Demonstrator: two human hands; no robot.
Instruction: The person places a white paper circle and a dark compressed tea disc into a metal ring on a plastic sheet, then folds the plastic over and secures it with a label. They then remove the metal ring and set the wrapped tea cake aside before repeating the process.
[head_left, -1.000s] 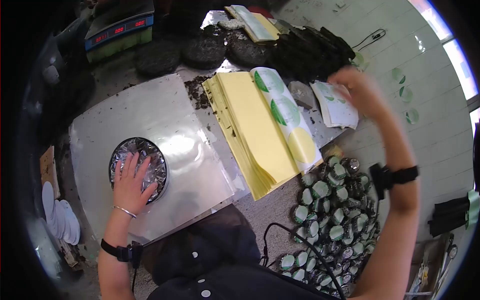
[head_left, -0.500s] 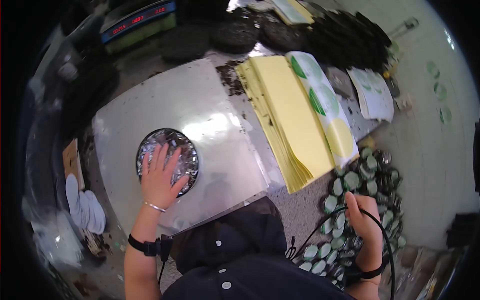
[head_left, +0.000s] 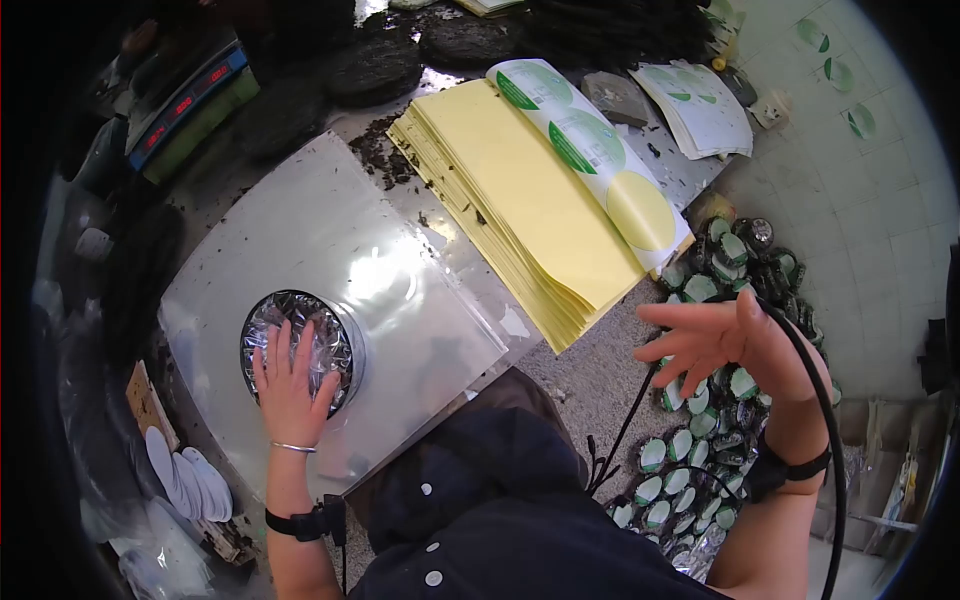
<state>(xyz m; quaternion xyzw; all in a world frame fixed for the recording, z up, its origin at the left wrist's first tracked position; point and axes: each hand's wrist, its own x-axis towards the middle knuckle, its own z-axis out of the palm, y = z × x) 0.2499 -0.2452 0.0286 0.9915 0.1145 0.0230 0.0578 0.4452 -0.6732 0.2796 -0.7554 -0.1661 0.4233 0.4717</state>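
Note:
My left hand (head_left: 292, 392) lies flat, fingers spread, on crinkled clear plastic film (head_left: 325, 340) inside a round, dark-rimmed container (head_left: 357, 365). The container stands on a shiny flat sheet (head_left: 420, 340) on the worktable. Over at the right, my right hand (head_left: 740, 345) is raised in the air with its fingers stretched apart. A black cable (head_left: 828, 440) runs past the thumb side of that hand and down along the forearm. Beyond its fingertips lies a thick stack of yellow-backed sheets (head_left: 540, 190); its folded-over top sheet (head_left: 600, 150) shows green and white round labels.
Many small packs with green and white round tops (head_left: 680, 480) are piled on the floor at right. A scale with a red display (head_left: 190, 105) stands at the upper left, near dark round cakes (head_left: 375, 72). White discs (head_left: 190, 485) lie at the left.
My right hand has let go of the black cable, opened its fingers and risen. My left hand stays on the container. The whole view has turned and shifted.

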